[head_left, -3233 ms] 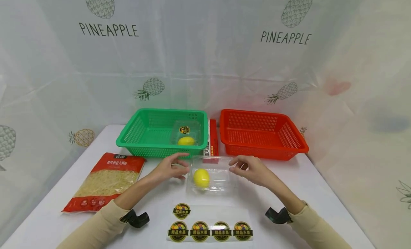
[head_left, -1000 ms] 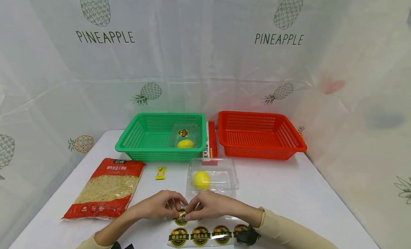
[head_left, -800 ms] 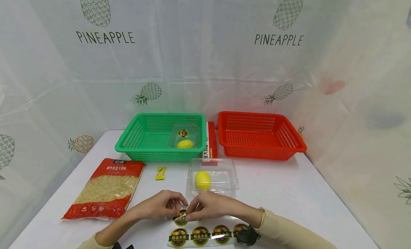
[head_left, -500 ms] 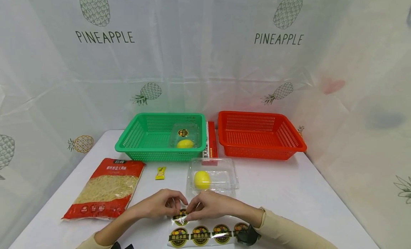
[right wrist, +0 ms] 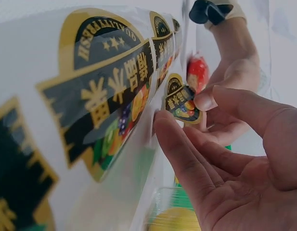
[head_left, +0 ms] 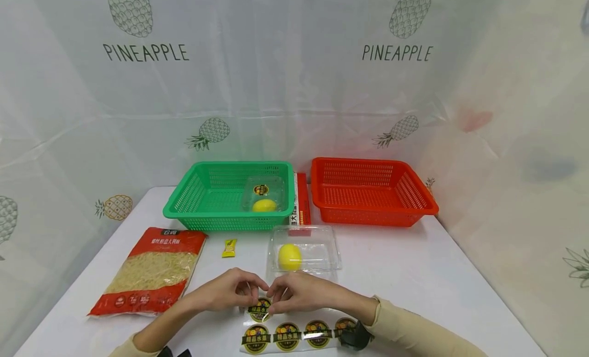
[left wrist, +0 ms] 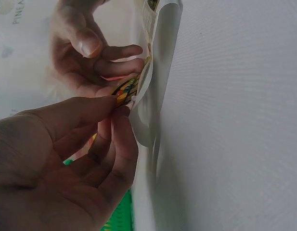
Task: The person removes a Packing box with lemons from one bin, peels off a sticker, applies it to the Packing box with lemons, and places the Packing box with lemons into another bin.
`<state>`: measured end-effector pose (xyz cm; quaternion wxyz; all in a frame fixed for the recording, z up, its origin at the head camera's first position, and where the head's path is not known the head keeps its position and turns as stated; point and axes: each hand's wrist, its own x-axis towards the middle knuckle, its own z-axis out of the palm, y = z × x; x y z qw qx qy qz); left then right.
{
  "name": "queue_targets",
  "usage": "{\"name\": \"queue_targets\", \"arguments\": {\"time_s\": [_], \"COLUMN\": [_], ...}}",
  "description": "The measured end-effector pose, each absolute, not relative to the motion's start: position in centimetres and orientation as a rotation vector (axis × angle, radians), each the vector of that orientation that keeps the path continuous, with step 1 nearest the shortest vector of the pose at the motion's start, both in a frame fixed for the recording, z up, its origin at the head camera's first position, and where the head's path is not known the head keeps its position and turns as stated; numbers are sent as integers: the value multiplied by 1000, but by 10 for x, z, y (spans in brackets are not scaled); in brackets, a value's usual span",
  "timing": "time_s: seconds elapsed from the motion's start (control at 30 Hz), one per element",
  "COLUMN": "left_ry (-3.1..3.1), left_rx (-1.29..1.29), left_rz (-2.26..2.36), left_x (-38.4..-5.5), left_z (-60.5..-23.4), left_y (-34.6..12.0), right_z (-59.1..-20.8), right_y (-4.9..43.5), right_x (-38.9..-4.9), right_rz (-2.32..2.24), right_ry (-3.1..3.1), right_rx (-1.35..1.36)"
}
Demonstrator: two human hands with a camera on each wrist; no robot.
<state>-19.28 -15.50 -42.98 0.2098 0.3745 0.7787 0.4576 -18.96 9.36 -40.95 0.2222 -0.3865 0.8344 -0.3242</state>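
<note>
A round black-and-gold fruit sticker [head_left: 259, 310] is at the upper left of a white sticker sheet [head_left: 322, 314]; several like it line the lower row. My left hand [head_left: 225, 291] pinches this sticker's edge between thumb and forefinger. In the left wrist view the sticker [left wrist: 126, 91] lifts with the bent sheet edge. My right hand [head_left: 301, 294] is close on the other side, fingertips right at the sheet; in the right wrist view its thumb and fingers [right wrist: 179, 151] stand apart. Just beyond, a clear plastic box [head_left: 317, 249] holds a lemon [head_left: 290, 257].
Behind stand a green basket [head_left: 184, 215], with another stickered clear box [head_left: 248, 193] and lemon [head_left: 264, 205] inside, and a red basket [head_left: 375, 216]. A red-and-white packet [head_left: 303, 203] lies between. Left are a pasta bag [head_left: 154, 270] and a small yellow wrapped packet [head_left: 229, 248].
Both hands have come down from the clear box's sides to the top-left sticker, which the left hand now pinches. The yellow packet has come into sight. Over the last second the hands barely shift.
</note>
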Motion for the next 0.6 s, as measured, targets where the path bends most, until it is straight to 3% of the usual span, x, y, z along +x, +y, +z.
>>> {"name": "queue_targets", "arguments": {"time_s": [0.6], "left_ry": [2226], "left_rx": [970], "left_rz": [1306], "left_x": [-194], "left_z": [-419], "left_y": [-151], "right_z": [-406], "right_y": [97], "right_x": [-188], "right_rz": [-981], "right_ry": [2201], "right_rx": [-1036]}}
